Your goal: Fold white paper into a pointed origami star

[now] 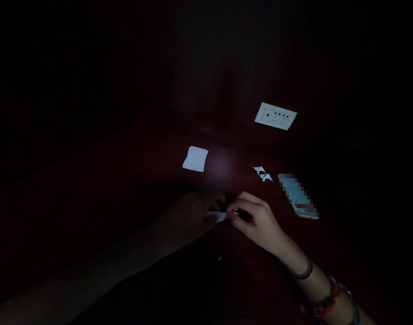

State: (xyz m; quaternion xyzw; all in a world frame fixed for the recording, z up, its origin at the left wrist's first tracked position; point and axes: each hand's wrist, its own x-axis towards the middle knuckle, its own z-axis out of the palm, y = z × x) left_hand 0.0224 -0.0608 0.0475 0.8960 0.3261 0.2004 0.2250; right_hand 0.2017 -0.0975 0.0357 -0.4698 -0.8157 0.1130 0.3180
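Between my two hands is a narrow folded piece of white paper [221, 216], low over the dark red table. My right hand [255, 216] pinches its right end between thumb and fingers. At the other end, my left hand [196, 214] lies in shadow with its thumb on the paper and its fingers curled. Parts of the paper are hidden behind the fingers. Just beyond my right hand lie small folded paper pieces [262, 174] with pointed corners. Farther back on the left sits a stack of square white paper sheets [195, 159].
A phone [298, 196] with a blurred screen lies to the right of my right hand. Behind it, a white socket panel [276, 116] is set in the dark upright surface. A tiny white scrap [220, 258] lies near the front. Most surroundings are too dark to make out.
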